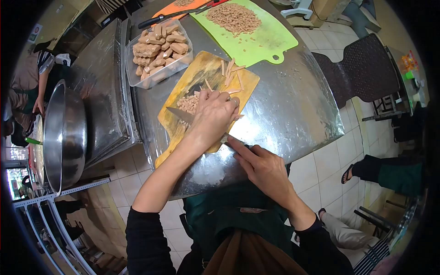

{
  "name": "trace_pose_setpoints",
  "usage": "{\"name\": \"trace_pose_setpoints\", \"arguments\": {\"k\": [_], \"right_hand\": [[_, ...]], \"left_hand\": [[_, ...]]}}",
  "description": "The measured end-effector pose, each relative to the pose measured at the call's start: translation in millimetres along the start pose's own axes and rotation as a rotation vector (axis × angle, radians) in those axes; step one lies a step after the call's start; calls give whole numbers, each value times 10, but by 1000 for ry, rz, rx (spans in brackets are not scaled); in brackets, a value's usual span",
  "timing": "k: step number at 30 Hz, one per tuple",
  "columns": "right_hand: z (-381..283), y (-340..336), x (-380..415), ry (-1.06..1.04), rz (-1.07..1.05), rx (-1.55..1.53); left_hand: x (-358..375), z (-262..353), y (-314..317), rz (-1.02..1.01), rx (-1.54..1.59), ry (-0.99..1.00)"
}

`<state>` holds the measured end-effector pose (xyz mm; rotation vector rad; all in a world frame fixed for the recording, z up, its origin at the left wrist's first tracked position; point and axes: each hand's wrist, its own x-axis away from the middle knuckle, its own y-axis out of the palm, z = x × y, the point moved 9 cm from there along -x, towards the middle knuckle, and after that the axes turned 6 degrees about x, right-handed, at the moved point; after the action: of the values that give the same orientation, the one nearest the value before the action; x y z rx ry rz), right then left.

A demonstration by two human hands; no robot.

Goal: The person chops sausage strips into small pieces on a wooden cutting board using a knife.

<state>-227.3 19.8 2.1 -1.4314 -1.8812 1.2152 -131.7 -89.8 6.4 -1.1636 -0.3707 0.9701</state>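
On the yellow wooden cutting board, a knife lies across with its blade partly hidden beneath my left wrist. My right hand is closed around the knife's handle at the board's near right edge. Curled fingers of my left hand press down on sausage strips, whose ends poke out beside the knuckles. Small chopped sausage pieces are piled left of that hand, along the blade. Several loose strips rest at the board's far right corner.
A clear plastic tub full of whole sausages stands behind the board. The green cutting board carries a heap of diced sausage. Another knife lies by an orange board. A large metal bowl is at left, near another person.
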Motion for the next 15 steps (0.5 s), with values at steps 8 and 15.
{"name": "trace_pose_setpoints", "arguments": {"k": [8,15], "right_hand": [[-127,36,-29,-44,-52,-112],[-195,145,-169,-42,-182,-63]], "left_hand": [[759,-406,-1015,347,412,-484],[1566,-694,-589,520,402,-706]]}}
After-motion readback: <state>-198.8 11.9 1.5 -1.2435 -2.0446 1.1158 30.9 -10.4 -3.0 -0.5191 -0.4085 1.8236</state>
